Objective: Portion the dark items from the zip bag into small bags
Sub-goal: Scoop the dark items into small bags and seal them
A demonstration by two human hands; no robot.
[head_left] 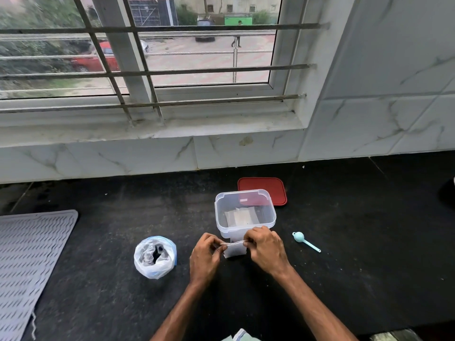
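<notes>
A small white bag (pixel 235 251) stands on the black counter just in front of a clear plastic box (pixel 221 212). My left hand (pixel 205 257) pinches its top edge on the left and my right hand (pixel 267 248) pinches it on the right, stretching the drawstring mouth between them. Several flat white bags (pixel 241 216) lie inside the box. The clear zip bag (pixel 155 257) with a blue strip sits open to the left, dark contents showing at its middle.
A red lid (pixel 278 190) lies behind the box. A light blue scoop (pixel 305 241) rests to the right. A grey ribbed mat (pixel 29 262) covers the counter's left side. A marble wall and barred window stand behind.
</notes>
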